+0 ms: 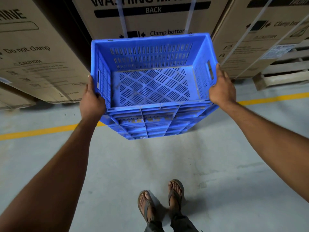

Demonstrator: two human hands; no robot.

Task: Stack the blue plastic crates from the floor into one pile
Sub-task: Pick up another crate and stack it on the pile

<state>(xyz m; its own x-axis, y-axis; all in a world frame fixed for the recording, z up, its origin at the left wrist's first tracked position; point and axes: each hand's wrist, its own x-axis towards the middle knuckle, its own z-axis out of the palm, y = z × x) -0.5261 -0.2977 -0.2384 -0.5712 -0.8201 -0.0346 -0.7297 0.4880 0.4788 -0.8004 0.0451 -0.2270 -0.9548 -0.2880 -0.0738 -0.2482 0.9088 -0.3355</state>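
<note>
While the left hand (92, 101) and right hand (222, 87) are gripping its short ends, blue crate (153, 84): lying centred between them.
Long axis: running left to right.
Nearer hand: left, slightly.

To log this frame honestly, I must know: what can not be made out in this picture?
Head view:
- Fingers of left grip and right grip: hidden behind walls of the blue crate.
- Whatever is beneath the crate: hidden by it.
- Pile, other crates: not in frame.
- Cardboard box heading: cut by top edge.
- Left box caution print: too small.

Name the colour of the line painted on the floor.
Yellow; the floor line shows best in the head view.
</note>
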